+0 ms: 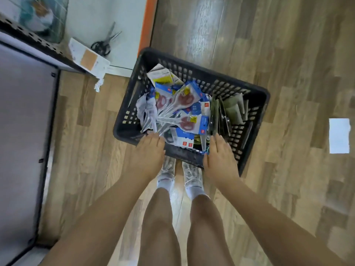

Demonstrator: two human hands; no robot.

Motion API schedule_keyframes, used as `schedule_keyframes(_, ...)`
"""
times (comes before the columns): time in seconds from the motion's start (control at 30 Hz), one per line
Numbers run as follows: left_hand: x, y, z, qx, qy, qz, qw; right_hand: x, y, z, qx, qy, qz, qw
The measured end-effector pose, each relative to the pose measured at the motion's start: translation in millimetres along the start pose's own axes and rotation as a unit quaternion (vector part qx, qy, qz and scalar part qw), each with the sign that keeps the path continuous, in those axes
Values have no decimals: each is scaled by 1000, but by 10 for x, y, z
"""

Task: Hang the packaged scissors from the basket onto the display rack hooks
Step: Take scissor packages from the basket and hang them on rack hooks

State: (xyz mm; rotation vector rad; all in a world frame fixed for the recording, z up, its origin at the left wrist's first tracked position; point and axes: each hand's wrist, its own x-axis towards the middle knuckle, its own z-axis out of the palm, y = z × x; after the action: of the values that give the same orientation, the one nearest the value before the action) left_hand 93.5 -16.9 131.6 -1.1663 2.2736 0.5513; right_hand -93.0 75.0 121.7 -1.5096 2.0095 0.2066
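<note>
A black plastic basket [255, 93] stands on the wooden floor in front of my feet. It is filled with several packaged scissors [184, 104] with red handles on blue and white cards, plus grey-green packs [233, 110] at its right side. My left hand [148, 150] hovers over the basket's near left rim, fingers straight and reaching toward the packs. Over the near rim further right, my right hand [221, 156] is likewise flat with straight fingers. Neither hand holds anything. The display rack's hooks are not visible.
A perforated black shelf edge [32, 39] runs at the upper left. Loose black scissors [104, 43] and a white card [88, 58] lie on a pale base with an orange edge [148, 25]. A white paper [339, 135] lies on the floor at right.
</note>
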Motion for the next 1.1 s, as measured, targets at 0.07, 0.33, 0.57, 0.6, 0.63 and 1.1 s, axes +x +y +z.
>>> schedule_keyframes(0.07, 296, -83, 201, 3, 1, 17, 1000, 185, 41, 275, 4, 2, -1, 1000)
schedule_keyframes(0.33, 1352, -323, 804, -43, 16, 4, 999, 862, 241, 1217, -11, 40, 0, 999)
schedule_keyframes(0.57, 2381, -310, 1145, -92, 28, 2, 995, 1792, 439, 1638, -29, 100, -16, 994)
schedule_keyframes(0.6, 2515, -309, 1181, -97, 31, -3, 995, 1891, 449, 1686, -27, 104, -13, 994)
schedule_keyframes(0.63, 2638, -305, 1211, -104, 30, -8, 994, 1976, 458, 1737, -26, 110, -13, 994)
schedule_keyframes(1.1, 3345, -234, 1530, -173, 154, -128, 964, 2362, 548, 2142, -95, 109, -86, 986)
